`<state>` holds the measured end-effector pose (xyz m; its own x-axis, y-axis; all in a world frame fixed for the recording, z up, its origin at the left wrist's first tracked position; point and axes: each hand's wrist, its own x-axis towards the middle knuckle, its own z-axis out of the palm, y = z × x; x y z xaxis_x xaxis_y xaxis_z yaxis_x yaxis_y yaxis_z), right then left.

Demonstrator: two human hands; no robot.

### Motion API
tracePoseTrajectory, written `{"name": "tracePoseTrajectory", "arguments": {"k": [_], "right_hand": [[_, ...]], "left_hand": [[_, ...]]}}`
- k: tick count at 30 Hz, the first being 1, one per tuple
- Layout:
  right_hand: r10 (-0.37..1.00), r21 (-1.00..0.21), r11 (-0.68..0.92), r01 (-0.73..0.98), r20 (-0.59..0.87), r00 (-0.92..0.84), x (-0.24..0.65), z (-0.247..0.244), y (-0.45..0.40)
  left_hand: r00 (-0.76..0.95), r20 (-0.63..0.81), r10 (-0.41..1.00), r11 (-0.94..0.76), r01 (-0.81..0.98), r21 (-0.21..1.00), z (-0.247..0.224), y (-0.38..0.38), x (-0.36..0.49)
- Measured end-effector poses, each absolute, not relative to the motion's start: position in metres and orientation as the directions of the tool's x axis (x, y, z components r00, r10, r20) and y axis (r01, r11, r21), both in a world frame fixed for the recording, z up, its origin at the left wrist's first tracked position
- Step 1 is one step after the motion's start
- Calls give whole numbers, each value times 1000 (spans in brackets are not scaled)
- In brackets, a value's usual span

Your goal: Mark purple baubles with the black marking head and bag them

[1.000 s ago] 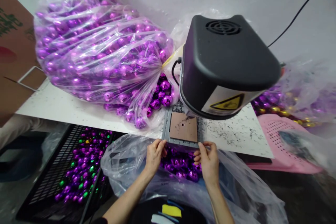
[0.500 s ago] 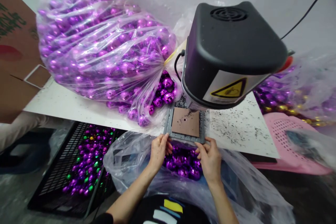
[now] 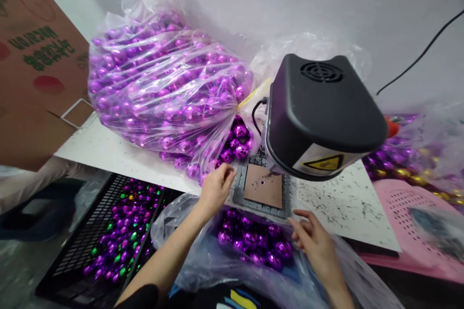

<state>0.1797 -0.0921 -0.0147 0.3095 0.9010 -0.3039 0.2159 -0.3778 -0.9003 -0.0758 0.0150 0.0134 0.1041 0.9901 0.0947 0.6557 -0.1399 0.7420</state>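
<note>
A brown square board (image 3: 263, 186) with a small hole lies on a grey metal plate (image 3: 239, 193) below the black machine head (image 3: 326, 101). Beside the plate's left edge is my left hand (image 3: 216, 188), its fingers bent together near the purple balls; what they hold, if anything, is hidden. My right hand (image 3: 312, 235) is just off the plate's lower right corner, fingers apart and holding nothing. Between my forearms, loose purple faceted balls (image 3: 253, 239) lie in an open clear plastic bag (image 3: 195, 246) on my lap.
A big tied bag of purple balls (image 3: 163, 87) stands on the white table (image 3: 134, 159). A black crate (image 3: 72, 256) of small ornaments is at lower left, a cardboard box (image 3: 39, 82) at far left, a pink basket (image 3: 395, 212) at right. A person's sleeve (image 3: 32, 186) shows at left.
My left hand has moved up along the plate's left side. My right hand has drawn away to the right, its fingers more spread. The camera view has shifted, and more purple balls show on my lap.
</note>
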Motion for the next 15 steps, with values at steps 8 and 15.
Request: {"name": "tracePoseTrajectory", "arguments": {"k": [8,15], "right_hand": [[825,-962,-89,258,73,560,204,93,-62],[772,-932,100,349,294,564,210,135,-35]], "left_hand": [[411,326,851,-523,707,475,15,93,-58],[377,-335,863,390,-80,917,24,21,-57]]}}
